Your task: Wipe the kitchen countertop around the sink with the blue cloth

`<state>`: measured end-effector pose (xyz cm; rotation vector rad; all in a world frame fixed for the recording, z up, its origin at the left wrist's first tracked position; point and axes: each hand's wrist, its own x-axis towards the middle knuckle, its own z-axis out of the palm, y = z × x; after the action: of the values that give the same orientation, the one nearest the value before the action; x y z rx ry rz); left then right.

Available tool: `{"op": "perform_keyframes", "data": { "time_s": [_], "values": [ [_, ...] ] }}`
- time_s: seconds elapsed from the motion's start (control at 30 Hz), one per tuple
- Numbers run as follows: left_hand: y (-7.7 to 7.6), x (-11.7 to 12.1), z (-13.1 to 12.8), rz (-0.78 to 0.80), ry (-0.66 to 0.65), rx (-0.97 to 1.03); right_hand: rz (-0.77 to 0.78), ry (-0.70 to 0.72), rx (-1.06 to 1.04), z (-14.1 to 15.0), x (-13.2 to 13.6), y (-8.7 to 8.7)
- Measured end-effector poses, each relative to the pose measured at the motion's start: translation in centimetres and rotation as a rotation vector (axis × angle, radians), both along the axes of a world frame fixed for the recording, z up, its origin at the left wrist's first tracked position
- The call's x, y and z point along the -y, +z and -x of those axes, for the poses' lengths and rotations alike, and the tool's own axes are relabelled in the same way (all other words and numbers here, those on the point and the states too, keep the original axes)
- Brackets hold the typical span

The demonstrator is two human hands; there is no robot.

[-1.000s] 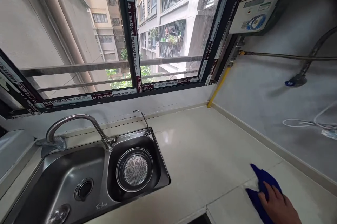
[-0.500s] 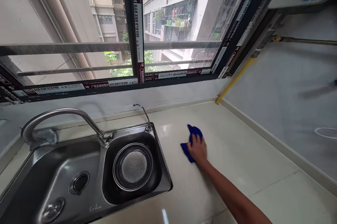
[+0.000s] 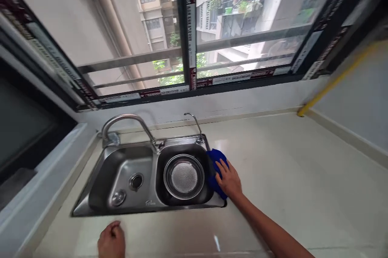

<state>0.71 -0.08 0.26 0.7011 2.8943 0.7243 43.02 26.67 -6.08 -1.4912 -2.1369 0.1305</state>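
closest to me, my left hand rests on the pale countertop at the front edge, just ahead of the sink's near rim. its fingers are curled in toward the palm, loosely bunched, with nothing in them that i can see.

a little further out, my right arm stretches from the lower right corner across the counter to the sink's right side. my right hand lies flat with fingers spread, pressing down on a blue cloth rather than pinching it. the cloth sits on the right rim of the steel sink, partly draped at the edge where the rim meets the counter, and it shows above and to the left of my fingers.

just left of the cloth is the smaller right basin, holding a round mesh strainer basket. the larger left basin has a drain in its floor and a smaller round fitting nearer to me.

behind the basins, the curved main faucet arches to the left from its base on the divider. a thin small tap stands at the back right corner of the sink, near the cloth.

beyond that, a low white wall strip runs under the dark-framed window, with horizontal bars and apartment buildings outside. a yellow pipe slants down to the counter's far right corner.
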Motion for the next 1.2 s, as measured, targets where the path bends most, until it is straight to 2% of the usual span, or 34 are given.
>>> {"op": "perform_keyframes", "data": {
  "time_s": [0.2, 0.33, 0.43, 0.57, 0.73, 0.97, 1.1, 1.2],
  "values": [
    [-0.7, 0.9, -1.0, -0.077, 0.017, -0.034, -0.110, 0.192, 0.012, -4.4, 7.7, -1.8],
    [-1.3, 1.2, -1.1, -0.121, 0.028, -0.023, -0.110, 0.353, 0.099, -7.8, 12.0, -1.2],
    [-1.5, 1.3, -1.2, -0.141, 0.032, -0.014, -0.127, 0.457, 0.138, -8.8, 13.3, -0.2],
    [-1.7, 1.4, -1.2, -0.155, 0.050, -0.011, -0.136, 0.535, 0.159, -7.3, 13.4, 0.5],
    [-2.1, 1.7, -1.2, -0.224, 0.055, -0.009, -0.077, 0.695, 0.137, -1.9, 14.1, 0.8],
    [-3.3, 3.3, -1.6, -0.480, -0.010, 0.096, -0.066, 0.881, 0.159, 9.7, 16.3, 1.3],
    [-3.2, 6.5, -1.8, -0.637, -0.013, 0.218, -0.035, 1.006, 0.204, 17.7, 18.0, 1.8],
    [-3.5, 10.8, -1.5, -0.677, 0.044, 0.261, 0.014, 1.082, 0.208, 24.3, 19.7, 2.0]
  ]
}}
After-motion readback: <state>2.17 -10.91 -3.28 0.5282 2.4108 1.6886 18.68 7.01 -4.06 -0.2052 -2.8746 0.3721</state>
